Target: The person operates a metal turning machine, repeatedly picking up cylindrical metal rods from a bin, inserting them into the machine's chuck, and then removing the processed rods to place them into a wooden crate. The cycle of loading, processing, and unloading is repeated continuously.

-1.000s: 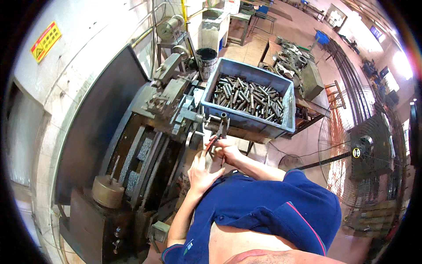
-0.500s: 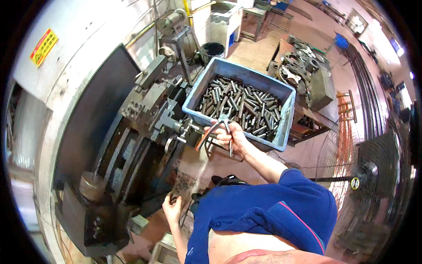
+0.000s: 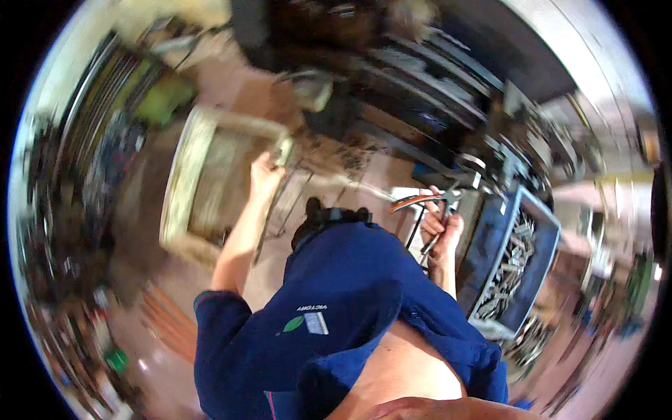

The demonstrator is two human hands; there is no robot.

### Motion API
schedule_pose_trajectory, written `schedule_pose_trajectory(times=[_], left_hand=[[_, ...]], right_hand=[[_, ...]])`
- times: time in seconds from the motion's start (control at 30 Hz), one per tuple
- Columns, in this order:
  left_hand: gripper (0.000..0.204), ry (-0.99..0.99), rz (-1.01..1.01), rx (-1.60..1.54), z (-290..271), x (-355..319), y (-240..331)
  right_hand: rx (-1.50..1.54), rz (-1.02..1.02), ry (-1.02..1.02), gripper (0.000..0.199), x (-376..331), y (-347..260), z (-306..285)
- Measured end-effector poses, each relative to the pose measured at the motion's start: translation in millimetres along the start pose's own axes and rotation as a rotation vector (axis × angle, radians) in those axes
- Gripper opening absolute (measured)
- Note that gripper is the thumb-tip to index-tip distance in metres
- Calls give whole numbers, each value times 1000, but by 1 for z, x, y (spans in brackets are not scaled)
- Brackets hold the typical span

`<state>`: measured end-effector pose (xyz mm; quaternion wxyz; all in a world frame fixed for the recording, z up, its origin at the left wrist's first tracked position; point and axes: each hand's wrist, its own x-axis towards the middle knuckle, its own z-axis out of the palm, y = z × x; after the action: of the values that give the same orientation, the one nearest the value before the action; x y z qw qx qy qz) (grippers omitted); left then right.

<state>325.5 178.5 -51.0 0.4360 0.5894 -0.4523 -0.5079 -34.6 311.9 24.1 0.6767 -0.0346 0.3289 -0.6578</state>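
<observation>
Right of the body, the right hand (image 3: 442,225) is gripping orange-handled pliers (image 3: 423,203), fingers wrapped round them, long axis pointing left; blue crate (image 3: 490,245) lying just right

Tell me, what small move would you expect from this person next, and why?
Probably bringing the left hand back toward the work. It is stretched out to a pale framed tray and touches its corner, while the right hand holds pliers beside the blue bin of metal pieces. The picture is blurred, so this is only a guess.
</observation>
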Motion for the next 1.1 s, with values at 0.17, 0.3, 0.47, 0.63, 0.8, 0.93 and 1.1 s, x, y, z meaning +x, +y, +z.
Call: schedule_pose_trajectory(times=[0.17, 0.3, 0.47, 0.63, 0.8, 0.93, 1.1], left_hand=[[41, 238, -216, 452, -182, -27, -107], [38, 226, -315, 688, -225, -72, -132], [40, -11, -570, 941, -242, -86, -162], [42, 41, -532, 1034, -259, -91, -169], [41, 66, -561, 1182, -284, -77, -136], [37, 19, -549, 1282, -309, -71, -161], [23, -89, -650, 1358, -294, -72, -176]], right_hand=[[-70, 194, -18, 63, 26, 38, 30], [-121, 316, -106, 66, 41, 60, 43], [-253, 359, -81, 67, 50, 79, 68], [-226, 369, -87, 64, 56, 85, 78], [-246, 397, -65, 69, 52, 84, 77], [-270, 386, -66, 61, 55, 84, 73], [-332, 353, 23, 58, 52, 81, 72]])
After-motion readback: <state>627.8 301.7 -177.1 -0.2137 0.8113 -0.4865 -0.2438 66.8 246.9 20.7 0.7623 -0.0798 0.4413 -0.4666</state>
